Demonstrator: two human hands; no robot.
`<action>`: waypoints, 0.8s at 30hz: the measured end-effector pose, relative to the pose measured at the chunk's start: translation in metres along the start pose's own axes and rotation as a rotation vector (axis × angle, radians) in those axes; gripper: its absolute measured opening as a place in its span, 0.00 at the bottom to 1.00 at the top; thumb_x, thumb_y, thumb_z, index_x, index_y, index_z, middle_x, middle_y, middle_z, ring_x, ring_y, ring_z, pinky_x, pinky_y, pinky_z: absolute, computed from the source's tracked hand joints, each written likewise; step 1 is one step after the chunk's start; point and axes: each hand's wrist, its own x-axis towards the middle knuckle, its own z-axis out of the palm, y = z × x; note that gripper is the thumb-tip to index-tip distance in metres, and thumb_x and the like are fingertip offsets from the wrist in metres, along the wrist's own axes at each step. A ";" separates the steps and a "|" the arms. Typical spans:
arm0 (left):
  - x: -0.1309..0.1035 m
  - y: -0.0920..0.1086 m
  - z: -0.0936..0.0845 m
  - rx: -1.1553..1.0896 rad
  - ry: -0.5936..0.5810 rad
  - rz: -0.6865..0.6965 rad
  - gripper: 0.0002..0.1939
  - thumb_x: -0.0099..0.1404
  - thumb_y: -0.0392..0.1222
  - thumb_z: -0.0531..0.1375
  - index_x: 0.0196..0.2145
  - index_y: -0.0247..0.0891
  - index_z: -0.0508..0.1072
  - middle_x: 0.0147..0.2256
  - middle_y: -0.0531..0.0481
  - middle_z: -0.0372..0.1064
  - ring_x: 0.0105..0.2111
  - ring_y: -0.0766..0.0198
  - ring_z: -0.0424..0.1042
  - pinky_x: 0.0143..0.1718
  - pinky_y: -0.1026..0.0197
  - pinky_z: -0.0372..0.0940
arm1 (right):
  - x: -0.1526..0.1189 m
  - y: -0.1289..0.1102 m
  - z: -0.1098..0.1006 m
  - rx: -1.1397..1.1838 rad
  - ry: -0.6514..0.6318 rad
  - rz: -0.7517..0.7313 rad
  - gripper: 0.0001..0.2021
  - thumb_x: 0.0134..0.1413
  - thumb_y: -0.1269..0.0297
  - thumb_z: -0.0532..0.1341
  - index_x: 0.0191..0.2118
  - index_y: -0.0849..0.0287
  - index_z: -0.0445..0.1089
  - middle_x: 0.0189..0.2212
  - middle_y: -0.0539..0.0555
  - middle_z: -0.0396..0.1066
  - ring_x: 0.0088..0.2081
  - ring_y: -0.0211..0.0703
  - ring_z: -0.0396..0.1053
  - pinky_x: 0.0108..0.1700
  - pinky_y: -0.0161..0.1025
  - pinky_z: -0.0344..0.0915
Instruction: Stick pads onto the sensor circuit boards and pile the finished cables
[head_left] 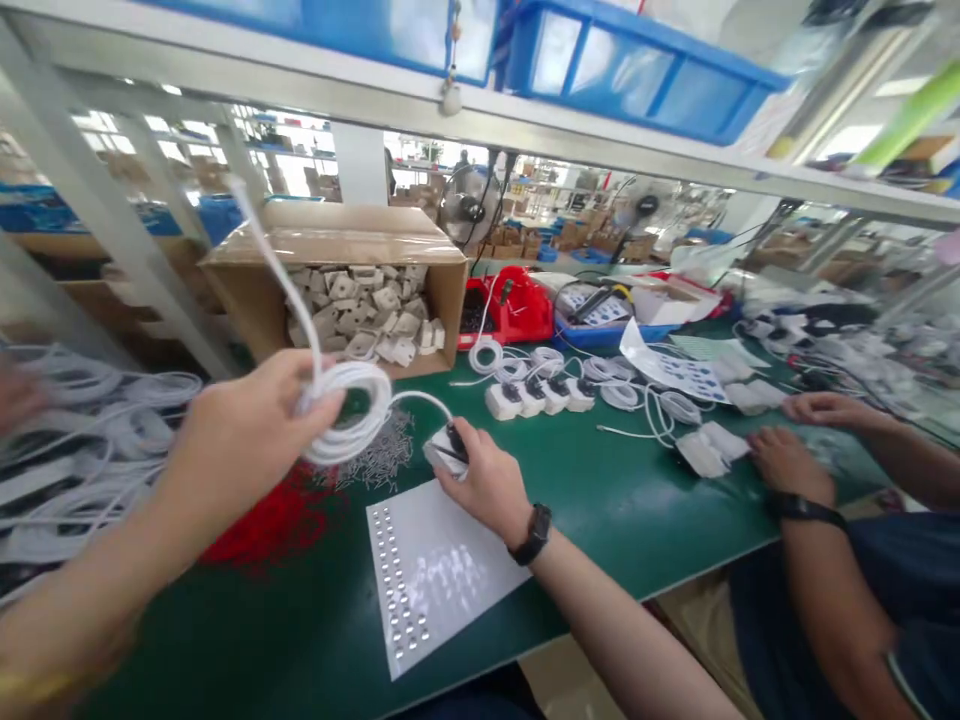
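My left hand (259, 415) is closed around a coiled white cable (352, 440), raised above the table. One loose end of the cable sticks up, and the other runs across to a small white box (444, 452) with a black part. My right hand (491, 480), a black band on its wrist, grips this box between thumb and fingers. Just below it lies a white sheet (450, 590) with rows of small clear round dots along its left side. Beneath my left hand are a pile of small screws (379, 450) and a heap of small red pieces (270, 525).
An open cardboard box (448, 310) of beige plastic parts stands behind. Several finished-looking white boxes (536, 398) with coiled cables line the green table (600, 510). More cables (97, 440) pile up at left. A co-worker's hands (795, 465) rest at right. A shelf with blue bins (637, 70) hangs overhead.
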 end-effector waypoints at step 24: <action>0.122 0.082 0.214 0.099 -0.372 0.166 0.21 0.67 0.53 0.49 0.48 0.34 0.64 0.42 0.37 0.71 0.43 0.50 0.71 0.40 0.55 0.64 | 0.066 0.113 0.020 -0.604 -0.051 -0.180 0.23 0.62 0.76 0.41 0.57 0.54 0.61 0.65 0.54 0.46 0.28 0.39 0.71 0.25 0.36 0.65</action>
